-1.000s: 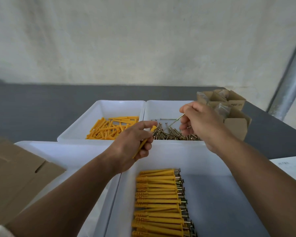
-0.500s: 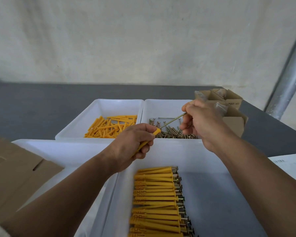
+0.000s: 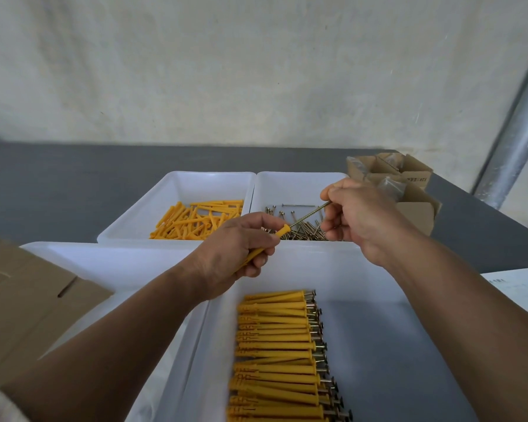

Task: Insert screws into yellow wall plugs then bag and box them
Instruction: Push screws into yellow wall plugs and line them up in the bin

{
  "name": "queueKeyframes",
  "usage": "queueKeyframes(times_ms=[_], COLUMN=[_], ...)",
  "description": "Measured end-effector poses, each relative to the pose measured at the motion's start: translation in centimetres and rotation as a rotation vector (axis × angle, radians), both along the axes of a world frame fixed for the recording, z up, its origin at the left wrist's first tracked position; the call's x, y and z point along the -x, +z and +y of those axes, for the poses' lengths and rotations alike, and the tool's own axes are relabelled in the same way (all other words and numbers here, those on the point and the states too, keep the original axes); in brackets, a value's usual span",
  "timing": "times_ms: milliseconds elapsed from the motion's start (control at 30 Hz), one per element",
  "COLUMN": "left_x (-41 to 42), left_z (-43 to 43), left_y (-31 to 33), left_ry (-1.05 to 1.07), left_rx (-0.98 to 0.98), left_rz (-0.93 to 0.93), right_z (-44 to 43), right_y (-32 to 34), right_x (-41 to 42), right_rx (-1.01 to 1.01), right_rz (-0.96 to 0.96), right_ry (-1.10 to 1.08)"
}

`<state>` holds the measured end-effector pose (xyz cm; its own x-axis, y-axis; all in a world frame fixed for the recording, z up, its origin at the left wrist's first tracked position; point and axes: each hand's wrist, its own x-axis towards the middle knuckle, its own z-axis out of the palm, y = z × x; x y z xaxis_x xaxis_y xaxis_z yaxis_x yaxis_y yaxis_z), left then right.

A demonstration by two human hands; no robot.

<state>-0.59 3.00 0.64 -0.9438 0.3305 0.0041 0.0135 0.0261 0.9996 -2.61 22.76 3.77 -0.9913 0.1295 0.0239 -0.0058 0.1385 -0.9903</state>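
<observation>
In the middle of the frame, the left hand (image 3: 226, 257) grips a yellow plug (image 3: 282, 231). The right hand (image 3: 358, 213) pinches a screw (image 3: 310, 215), its tip at the plug's mouth. Next, I think, push it straight in.

The left hand (image 3: 229, 254) grips a yellow wall plug (image 3: 267, 245) with its open end tilted up toward the right hand (image 3: 357, 214), which pinches a screw (image 3: 310, 215) whose tip meets the plug's mouth. Below them a white tray (image 3: 287, 269) holds a neat row of finished plugs (image 3: 275, 354); behind sit trays of loose plugs (image 3: 195, 220) and loose screws (image 3: 302, 233).
</observation>
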Motion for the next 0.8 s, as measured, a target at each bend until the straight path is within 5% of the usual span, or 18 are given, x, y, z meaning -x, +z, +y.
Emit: queueKeyframes(times_ms=[500, 800], left_x=[0.0, -0.2], left_z=[0.2, 0.4], left_y=[-0.2, 0.0], left_ry=[-0.003, -0.024], left_rx=[0.055, 0.113], left_rz=[0.022, 0.046], right_z=[-0.5, -0.9], right_y=[0.8, 0.9], right_x=[-1.7, -2.4], right_rx=[-0.167, -0.554], right_rz=[-0.121, -0.084], right_ry=[0.269, 0.389])
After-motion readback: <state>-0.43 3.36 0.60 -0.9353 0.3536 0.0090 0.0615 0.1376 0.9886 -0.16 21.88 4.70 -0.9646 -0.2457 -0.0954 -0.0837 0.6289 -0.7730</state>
